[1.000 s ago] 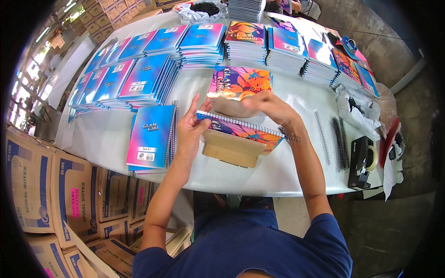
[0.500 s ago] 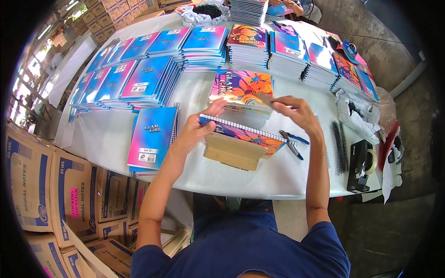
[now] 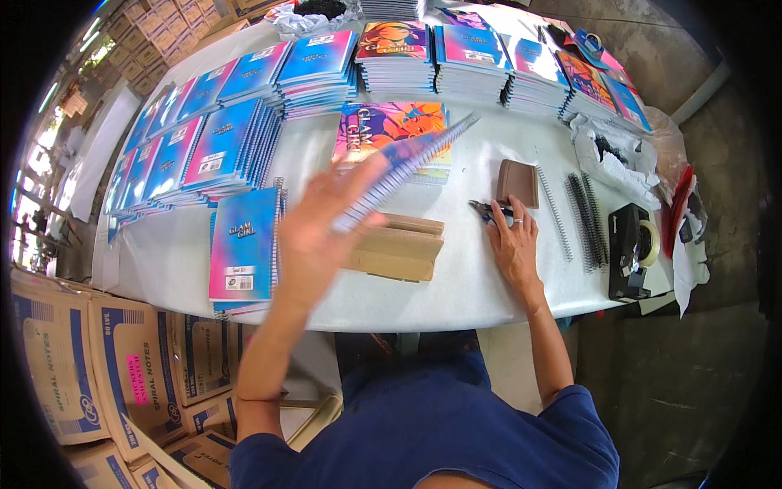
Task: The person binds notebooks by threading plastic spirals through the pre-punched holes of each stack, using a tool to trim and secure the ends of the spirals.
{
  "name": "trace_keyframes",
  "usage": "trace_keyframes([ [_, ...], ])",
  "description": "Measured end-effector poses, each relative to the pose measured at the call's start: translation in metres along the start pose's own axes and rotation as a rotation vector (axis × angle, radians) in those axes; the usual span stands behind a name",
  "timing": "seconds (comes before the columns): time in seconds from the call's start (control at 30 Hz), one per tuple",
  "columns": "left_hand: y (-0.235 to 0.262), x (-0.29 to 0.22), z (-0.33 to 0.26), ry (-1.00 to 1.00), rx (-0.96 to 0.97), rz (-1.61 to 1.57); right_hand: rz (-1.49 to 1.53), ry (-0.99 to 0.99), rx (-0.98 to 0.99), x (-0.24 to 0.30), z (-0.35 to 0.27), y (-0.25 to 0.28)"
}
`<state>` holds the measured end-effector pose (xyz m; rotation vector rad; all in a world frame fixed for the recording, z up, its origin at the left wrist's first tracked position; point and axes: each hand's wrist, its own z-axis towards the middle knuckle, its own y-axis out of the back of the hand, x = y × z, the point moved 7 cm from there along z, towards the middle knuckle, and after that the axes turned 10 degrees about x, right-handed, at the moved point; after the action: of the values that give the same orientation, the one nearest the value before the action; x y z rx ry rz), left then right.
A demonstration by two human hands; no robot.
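Note:
My left hand (image 3: 316,232) is raised over the table, gripping a spiral notebook (image 3: 407,169) near one end. The notebook is tilted and smeared by motion, its coil edge toward me. Beneath it stands a folded brown cardboard piece (image 3: 399,253). My right hand (image 3: 516,244) rests on the table over a pair of pliers (image 3: 484,210), fingers stretched out and covering most of the handles. Its fingertips meet the lower edge of a flat brown rectangular pad (image 3: 518,181). Behind the raised notebook lies a colourful illustrated notebook (image 3: 383,122), partly hidden.
Stacks of blue-pink notebooks (image 3: 232,147) fill the left and back; another stack (image 3: 244,244) sits near left. Black coils (image 3: 585,220), a tape dispenser (image 3: 631,253) and crumpled wrapping (image 3: 611,167) line the right. Cardboard boxes (image 3: 134,367) rise beside the table at lower left.
My left hand has lifted and tilted the notebook away from the cardboard piece. My right hand has come down to the pliers, and the brown pad it held now lies on the table.

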<state>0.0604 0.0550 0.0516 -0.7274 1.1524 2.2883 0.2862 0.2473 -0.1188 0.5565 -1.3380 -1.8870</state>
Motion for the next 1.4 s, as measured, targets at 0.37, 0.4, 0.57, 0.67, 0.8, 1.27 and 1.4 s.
trace_keyframes([
  [0.37, -0.082, -0.003, -0.030, -0.134, 0.030, 0.574, 0.483, -0.046, -0.087, 0.041, -0.017, 0.047],
  [0.4, -0.082, -0.001, -0.031, -0.126, 0.028, 0.576, 0.556, 0.004, -0.077, 0.052, -0.018, 0.061],
  [0.57, -0.084, -0.004, -0.030, -0.142, 0.030, 0.604, 0.775, 0.138, 0.038, 0.104, -0.024, 0.113],
  [0.67, -0.084, -0.004, -0.030, -0.127, 0.031, 0.615, 0.639, 0.200, 0.065, 0.115, -0.021, 0.114],
  [0.8, -0.085, -0.001, -0.031, -0.130, 0.020, 0.627, 0.755, 0.197, 0.173, 0.115, -0.018, 0.106],
  [1.27, -0.075, 0.001, -0.028, -0.102, 0.018, 0.597, 0.516, 0.292, -0.020, 0.129, -0.010, 0.120],
  [1.4, -0.074, 0.000, -0.032, -0.144, 0.013, 0.634, 1.270, -0.014, 0.705, 0.115, -0.014, 0.070],
])
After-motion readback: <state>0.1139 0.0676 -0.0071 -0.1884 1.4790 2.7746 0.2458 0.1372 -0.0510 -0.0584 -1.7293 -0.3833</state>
